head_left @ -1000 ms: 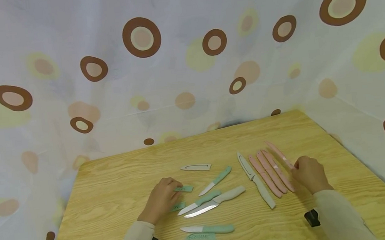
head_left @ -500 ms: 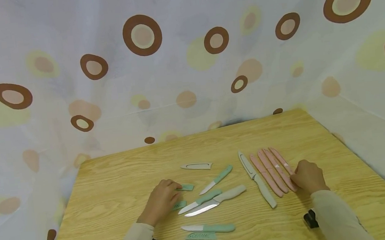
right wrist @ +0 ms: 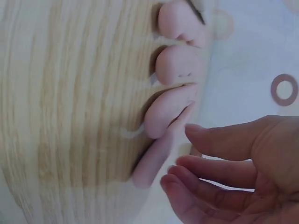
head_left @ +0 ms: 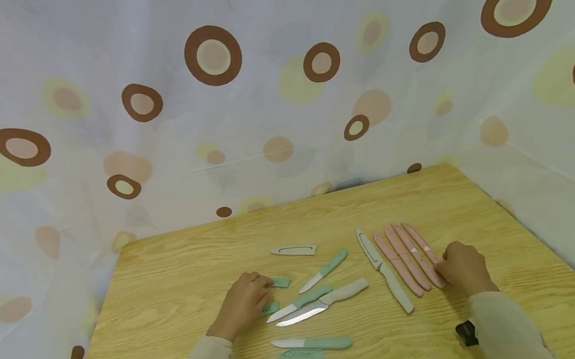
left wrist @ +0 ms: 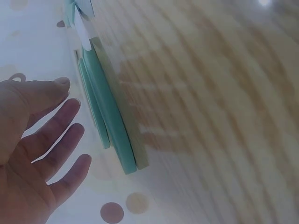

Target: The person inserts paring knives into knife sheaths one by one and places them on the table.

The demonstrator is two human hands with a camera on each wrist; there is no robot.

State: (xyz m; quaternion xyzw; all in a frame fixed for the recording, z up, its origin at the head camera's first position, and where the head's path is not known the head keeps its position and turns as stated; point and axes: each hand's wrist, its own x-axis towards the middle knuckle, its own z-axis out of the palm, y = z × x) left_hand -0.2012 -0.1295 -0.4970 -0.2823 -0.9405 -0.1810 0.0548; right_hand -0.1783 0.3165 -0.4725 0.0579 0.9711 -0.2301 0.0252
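My left hand (head_left: 242,303) hovers with loosely bent fingers over two green knife sheaths (head_left: 280,282), partly covering them. In the left wrist view its fingers are spread, with the green pieces (left wrist: 110,112) beyond the fingertips. On the right, several pink knives (head_left: 403,258) lie side by side, slanted. My right hand (head_left: 465,269) is at the near end of the rightmost pink knife (head_left: 418,237). The right wrist view shows a gap between thumb and fingers, beside that knife's handle (right wrist: 154,161); whether a fingertip touches it I cannot tell.
A sheathed cream knife (head_left: 394,288) lies left of the pink ones. Mid-table are a bare cream-handled knife (head_left: 342,292), green knives with white blades (head_left: 332,262), a green sheath (head_left: 301,356) and a cream sheath (head_left: 294,251). A dotted cloth (head_left: 260,107) hangs behind the table.
The rightmost pink knife, held tilted by my right hand a second ago, came down beside the other pink knives and now lies there. My left hand has stayed over the green sheaths.
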